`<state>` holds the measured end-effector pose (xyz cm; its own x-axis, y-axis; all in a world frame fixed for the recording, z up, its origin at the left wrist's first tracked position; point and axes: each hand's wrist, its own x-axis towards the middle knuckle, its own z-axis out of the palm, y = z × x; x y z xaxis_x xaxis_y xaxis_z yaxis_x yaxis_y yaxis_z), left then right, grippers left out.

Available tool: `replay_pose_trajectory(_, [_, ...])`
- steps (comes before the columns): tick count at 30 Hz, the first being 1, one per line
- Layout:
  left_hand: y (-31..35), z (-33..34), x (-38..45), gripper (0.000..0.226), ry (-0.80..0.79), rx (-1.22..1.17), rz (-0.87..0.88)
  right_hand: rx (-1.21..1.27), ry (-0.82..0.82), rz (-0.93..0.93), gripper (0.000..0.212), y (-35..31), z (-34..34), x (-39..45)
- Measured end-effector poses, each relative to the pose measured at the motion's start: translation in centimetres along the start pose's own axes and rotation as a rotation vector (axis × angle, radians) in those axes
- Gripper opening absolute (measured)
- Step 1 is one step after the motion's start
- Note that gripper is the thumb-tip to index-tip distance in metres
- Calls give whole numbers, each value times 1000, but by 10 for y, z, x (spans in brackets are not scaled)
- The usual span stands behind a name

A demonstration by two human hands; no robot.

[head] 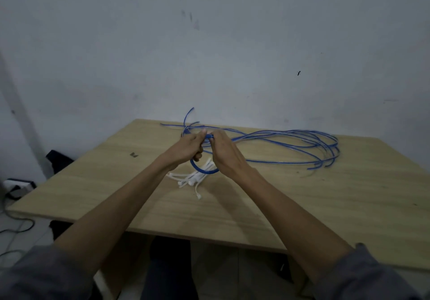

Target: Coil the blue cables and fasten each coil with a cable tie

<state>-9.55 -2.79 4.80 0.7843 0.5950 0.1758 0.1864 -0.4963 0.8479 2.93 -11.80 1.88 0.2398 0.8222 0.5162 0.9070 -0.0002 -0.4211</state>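
Both hands (204,150) grip a round blue cable coil (203,171) above white plastic ties (190,178).

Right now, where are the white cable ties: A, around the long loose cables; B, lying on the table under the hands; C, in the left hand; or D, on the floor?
B: the white cable ties lie in a heap on the table, below both hands and the small blue coil.
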Motion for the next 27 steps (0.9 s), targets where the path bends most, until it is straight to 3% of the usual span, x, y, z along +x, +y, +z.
replay_pose_trajectory(2, [-9,1,-2,49,5,-31,-32,-9,-54,34,28,-1,6,0])
replay_pose_trajectory(6, [-27,2,-10,54,128,224,13,5,-179,96,42,-2,13,-7])
replay_pose_trajectory(9, [-35,-3,-13,58,175,228,-10,78,-98,132,56,-1,13,-18])
replay_pose_trajectory(12, [-40,-14,-14,51,211,257,-35,113,33,211,31,4,11,-24])
replay_pose_trajectory(14, [-44,-23,-13,50,245,266,-55,63,-60,225,19,8,13,-28])
replay_pose_trajectory(18, [-44,-42,-14,52,254,241,-66,-94,-338,170,32,3,28,-35])
replay_pose_trajectory(21, [-43,-51,-15,52,255,245,-71,-106,-336,138,40,-6,41,-34])
replay_pose_trajectory(27, [-43,-55,-12,52,279,287,-72,-69,-248,48,18,-14,50,-25])
